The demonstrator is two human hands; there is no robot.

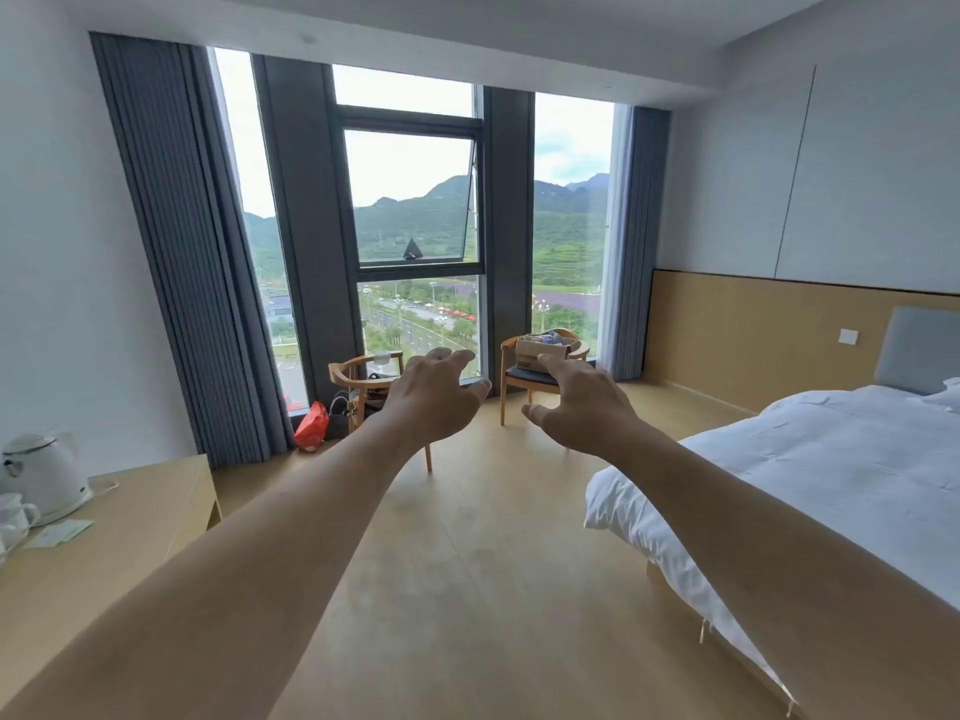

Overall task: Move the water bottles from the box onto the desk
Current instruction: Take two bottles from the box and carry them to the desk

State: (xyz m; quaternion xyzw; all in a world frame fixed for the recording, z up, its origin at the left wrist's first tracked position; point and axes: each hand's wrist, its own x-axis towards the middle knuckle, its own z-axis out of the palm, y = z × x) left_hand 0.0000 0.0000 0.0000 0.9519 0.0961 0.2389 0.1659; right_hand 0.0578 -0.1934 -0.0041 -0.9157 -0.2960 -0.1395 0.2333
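A cardboard box (535,352) sits on the seat of the right wooden chair (511,379) by the window, far across the room. Bottle tops (548,337) show above its rim, too small to make out singly. The wooden desk (119,517) runs along the left wall, near me. Both my arms are stretched forward at chest height. My left hand (434,394) and my right hand (579,402) are open with fingers spread, holding nothing, well short of the box.
A white kettle (44,472), a cup (15,517) and paper cards (60,532) stand on the desk's near end. A second chair (358,379), a dark bag (340,415) and a red bag (311,426) sit by the window. The bed (831,480) fills the right side. Wooden floor lies between.
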